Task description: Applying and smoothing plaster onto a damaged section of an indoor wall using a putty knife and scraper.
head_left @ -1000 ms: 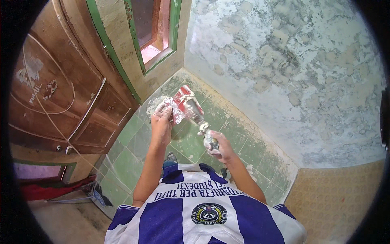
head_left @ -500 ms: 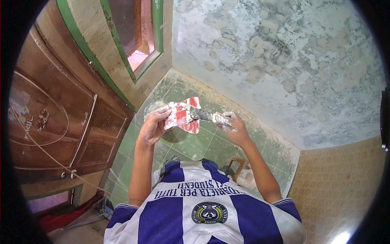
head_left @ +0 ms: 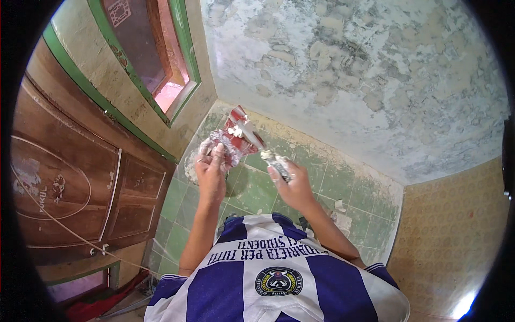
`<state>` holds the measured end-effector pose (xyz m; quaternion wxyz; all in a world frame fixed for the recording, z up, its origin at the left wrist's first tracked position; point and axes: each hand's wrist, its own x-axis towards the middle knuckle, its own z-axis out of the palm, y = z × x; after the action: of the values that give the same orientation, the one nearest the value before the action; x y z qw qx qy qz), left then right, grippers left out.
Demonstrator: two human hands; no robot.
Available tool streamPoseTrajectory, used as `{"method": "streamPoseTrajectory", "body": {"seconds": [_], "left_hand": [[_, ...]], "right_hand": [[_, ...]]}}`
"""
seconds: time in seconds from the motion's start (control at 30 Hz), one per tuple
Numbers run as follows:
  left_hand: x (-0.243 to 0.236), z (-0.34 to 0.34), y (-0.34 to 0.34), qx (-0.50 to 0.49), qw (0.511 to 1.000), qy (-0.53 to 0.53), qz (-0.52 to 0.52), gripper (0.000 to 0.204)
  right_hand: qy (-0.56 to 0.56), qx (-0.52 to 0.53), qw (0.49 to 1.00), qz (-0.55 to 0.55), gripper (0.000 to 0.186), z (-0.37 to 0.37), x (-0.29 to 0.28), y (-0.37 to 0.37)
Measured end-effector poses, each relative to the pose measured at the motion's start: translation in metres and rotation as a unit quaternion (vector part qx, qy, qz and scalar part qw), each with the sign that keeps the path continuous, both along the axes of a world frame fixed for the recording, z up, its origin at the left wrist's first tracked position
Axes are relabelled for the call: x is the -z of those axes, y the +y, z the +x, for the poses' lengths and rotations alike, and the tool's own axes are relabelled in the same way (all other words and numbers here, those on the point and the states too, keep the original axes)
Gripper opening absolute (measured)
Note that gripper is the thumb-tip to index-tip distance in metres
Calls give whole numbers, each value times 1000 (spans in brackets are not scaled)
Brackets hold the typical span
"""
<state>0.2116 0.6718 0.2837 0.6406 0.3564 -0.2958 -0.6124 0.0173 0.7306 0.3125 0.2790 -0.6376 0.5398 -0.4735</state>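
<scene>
My left hand [head_left: 211,170] grips a red plastic putty spreader [head_left: 244,147] smeared with white, its fingers and thumb closed on the whitened near end. In my right hand [head_left: 295,188] is a putty knife [head_left: 253,136], held by its caked handle. The knife's blade lies across the red spreader, seemingly touching it. A lump of white putty [head_left: 235,130] sits on the spreader beside the blade. Both hands carry white smears.
Ahead and to the right stands a patchy grey-white wall [head_left: 343,75]. On the left are a brown wooden door [head_left: 70,134] with a cable across it and a green-framed window [head_left: 188,48]. Green floor tiles [head_left: 252,190] with white splashes lie below.
The spreader has turned and tilted in my left hand. The putty knife has swung so its blade crosses the spreader, and my right hand has come nearer and lower. The view has shifted slightly.
</scene>
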Motion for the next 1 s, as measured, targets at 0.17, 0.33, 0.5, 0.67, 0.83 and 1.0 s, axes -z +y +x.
{"method": "streamPoseTrajectory", "body": {"seconds": [0.17, 0.33, 0.5, 0.67, 0.83, 1.0], "left_hand": [[6, -40, 0, -14, 999, -16, 31, 25], [10, -45, -5, -10, 999, -26, 37, 29], [-4, -34, -1, 62, 997, 8, 49, 24], [-17, -41, 7, 167, 982, 56, 72, 33], [-25, -46, 16, 175, 975, 68, 115, 35], [2, -31, 13, 145, 986, 60, 58, 31]], "right_hand": [[-8, -12, 1000, 15, 22, -30, 61, -2], [-338, -94, 860, 370, 20, -65, 49, 15], [-433, -123, 857, 251, 26, -101, 32, 15], [68, -61, 996, -15, 25, -128, 5, -13], [16, -129, 990, 53, 30, -160, 35, -16], [97, -33, 995, 12, 25, -178, 46, -9]]}}
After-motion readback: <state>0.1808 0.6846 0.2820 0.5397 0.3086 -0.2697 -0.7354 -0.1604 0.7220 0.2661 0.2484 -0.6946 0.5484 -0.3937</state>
